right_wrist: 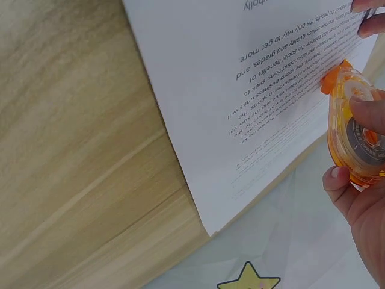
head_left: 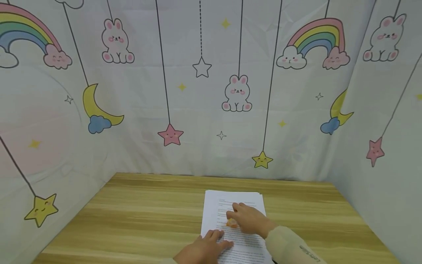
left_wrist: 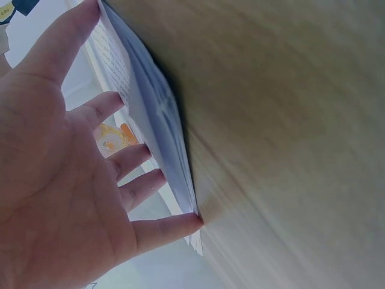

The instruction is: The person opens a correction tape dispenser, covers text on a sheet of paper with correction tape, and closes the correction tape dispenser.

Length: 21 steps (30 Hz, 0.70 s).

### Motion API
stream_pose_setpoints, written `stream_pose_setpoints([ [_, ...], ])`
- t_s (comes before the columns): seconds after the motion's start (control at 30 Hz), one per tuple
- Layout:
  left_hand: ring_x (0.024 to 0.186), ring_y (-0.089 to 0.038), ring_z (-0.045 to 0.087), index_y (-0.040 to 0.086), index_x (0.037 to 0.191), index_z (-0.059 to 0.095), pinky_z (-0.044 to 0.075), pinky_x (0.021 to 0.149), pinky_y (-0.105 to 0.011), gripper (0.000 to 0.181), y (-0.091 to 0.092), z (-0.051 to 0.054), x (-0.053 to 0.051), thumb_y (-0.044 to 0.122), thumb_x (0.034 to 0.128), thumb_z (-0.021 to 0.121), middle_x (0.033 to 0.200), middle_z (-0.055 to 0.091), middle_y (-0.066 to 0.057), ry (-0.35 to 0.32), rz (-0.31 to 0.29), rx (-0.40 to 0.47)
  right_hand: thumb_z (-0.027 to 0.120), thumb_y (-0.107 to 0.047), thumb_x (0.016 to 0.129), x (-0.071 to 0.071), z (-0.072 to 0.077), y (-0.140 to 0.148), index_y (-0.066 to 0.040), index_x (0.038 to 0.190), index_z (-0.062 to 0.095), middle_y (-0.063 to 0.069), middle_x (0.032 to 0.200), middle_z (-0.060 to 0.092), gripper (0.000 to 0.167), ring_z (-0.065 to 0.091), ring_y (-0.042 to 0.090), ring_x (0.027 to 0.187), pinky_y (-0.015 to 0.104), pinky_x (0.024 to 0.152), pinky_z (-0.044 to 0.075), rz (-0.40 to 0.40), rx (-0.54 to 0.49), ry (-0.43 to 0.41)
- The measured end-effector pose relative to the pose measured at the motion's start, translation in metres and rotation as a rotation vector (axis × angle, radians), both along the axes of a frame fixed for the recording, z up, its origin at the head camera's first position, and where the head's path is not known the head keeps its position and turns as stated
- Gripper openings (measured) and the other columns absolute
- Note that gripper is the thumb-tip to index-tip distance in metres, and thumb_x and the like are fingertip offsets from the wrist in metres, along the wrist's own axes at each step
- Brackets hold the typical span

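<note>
A stack of printed paper [head_left: 211, 205] lies on the table, its loose sheet edges [left_wrist: 162, 114] bowed apart in the left wrist view. My right hand [head_left: 248, 220] grips an orange see-through correction tape dispenser [right_wrist: 344, 129] between thumb and fingers. The dispenser's orange tip [right_wrist: 332, 78] is down at the lines of text; whether it touches the paper I cannot tell. My left hand [head_left: 206, 247] rests on the left part of the stack with its fingers spread, below the dispenser in the head view. Its fingertips touch the sheets in the left wrist view.
The wood-grain table [head_left: 148, 216] extends to both sides of the stack. A white cloth backdrop [head_left: 197, 154] printed with rabbits, stars and rainbows encloses the back and sides. Dark objects [left_wrist: 23, 6] show at the top left corner of the left wrist view.
</note>
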State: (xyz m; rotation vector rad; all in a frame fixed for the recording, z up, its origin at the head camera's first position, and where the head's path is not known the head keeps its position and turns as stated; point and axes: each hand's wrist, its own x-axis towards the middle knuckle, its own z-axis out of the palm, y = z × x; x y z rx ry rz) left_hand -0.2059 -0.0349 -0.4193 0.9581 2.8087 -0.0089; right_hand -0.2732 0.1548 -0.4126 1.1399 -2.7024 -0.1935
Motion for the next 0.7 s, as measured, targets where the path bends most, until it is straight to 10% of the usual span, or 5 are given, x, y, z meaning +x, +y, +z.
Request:
stream_pose_setpoints([
  [0.7, 0.124, -0.020, 0.041, 0.040, 0.131, 0.047, 0.047, 0.089, -0.050, 0.063, 0.000, 0.004, 0.002, 0.059, 0.0731, 0.065, 0.138, 0.043, 0.002, -0.047, 0.018, 0.007, 0.070, -0.007, 0.073, 0.002, -0.002, 0.016, -0.024, 0.097, 0.053, -0.002, 0.088, 0.050, 0.034, 0.047, 0.012, 0.070, 0.024, 0.059, 0.045, 0.001, 0.012, 0.025],
])
